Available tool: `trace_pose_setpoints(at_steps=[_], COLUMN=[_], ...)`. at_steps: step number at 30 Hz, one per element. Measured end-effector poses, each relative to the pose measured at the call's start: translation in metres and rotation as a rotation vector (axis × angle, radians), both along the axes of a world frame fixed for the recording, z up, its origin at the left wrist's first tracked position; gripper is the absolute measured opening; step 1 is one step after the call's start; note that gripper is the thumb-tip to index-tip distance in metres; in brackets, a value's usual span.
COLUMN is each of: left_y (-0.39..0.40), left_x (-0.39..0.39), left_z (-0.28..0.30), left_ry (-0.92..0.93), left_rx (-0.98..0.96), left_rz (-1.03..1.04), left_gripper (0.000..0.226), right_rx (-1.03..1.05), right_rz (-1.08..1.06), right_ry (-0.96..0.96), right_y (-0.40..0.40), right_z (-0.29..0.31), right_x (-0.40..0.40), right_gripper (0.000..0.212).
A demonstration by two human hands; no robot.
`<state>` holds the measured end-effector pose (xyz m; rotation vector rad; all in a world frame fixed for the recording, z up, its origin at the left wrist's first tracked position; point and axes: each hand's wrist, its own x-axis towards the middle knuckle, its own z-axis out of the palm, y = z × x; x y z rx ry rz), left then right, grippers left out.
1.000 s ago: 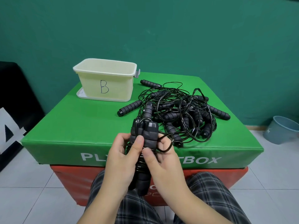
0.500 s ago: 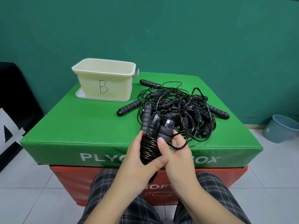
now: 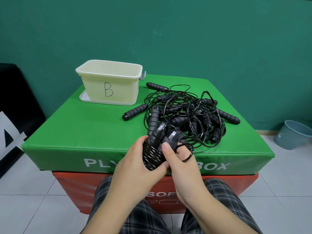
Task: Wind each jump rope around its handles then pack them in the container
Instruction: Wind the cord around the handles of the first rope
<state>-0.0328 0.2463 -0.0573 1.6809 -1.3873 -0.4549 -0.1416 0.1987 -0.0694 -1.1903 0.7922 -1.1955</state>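
A black jump rope bundle (image 3: 152,155), its cord coiled round two paired handles, is held over the near edge of the green box. My left hand (image 3: 137,163) grips the coiled part from the left, thumb under it. My right hand (image 3: 177,159) holds the bundle's right side, thumb on a handle, with a loose cord loop round its fingers. Behind them lies a tangled pile of black jump ropes (image 3: 185,115) with several foam handles. The cream container (image 3: 109,81) marked "B" stands at the back left on its lid.
The green plyo box (image 3: 76,132) sits on a red one (image 3: 81,188). One loose handle (image 3: 135,111) lies between container and pile. A grey-blue bucket (image 3: 293,137) stands on the tiled floor at right. My checked trouser legs fill the bottom.
The bundle has risen and tilted forward toward the pile. My left hand shifted from the front of the handles to a grip round the coils; the right hand moved up beside it.
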Motion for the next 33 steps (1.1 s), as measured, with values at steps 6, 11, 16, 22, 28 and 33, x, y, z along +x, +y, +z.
trace_pose_setpoints(at_steps=[6,11,16,22,28,33], left_y=[-0.003,0.001,0.005,0.006,0.003,-0.003], left_x=[0.017,0.026,0.017,0.015,0.012,0.008], left_z=[-0.002,0.002,0.008,0.007,0.003,-0.002], left_ry=[0.115,0.281,0.31,0.391,0.399,0.389], left_rx=[0.062,0.054,-0.021,-0.077,-0.066,-0.018], left_rz=[-0.043,-0.116,-0.178,-0.235,-0.255,-0.199], left_gripper=[0.11,0.118,0.077,0.05,0.051,0.071], right_rx=[-0.085,-0.116,-0.107,-0.111,-0.068,-0.128], right_rz=[0.083,0.116,0.088,0.09,0.149,0.061], right_ry=[0.087,0.075,0.069,0.077,-0.026,-0.058], right_y=[0.003,0.006,0.004,0.002,0.0,0.001], right_z=[0.005,0.01,0.008,0.014,0.015,0.015], right_x=[0.001,0.001,-0.002,-0.003,-0.004,-0.003], right_gripper=[0.033,0.032,0.047,0.032,0.01,0.007])
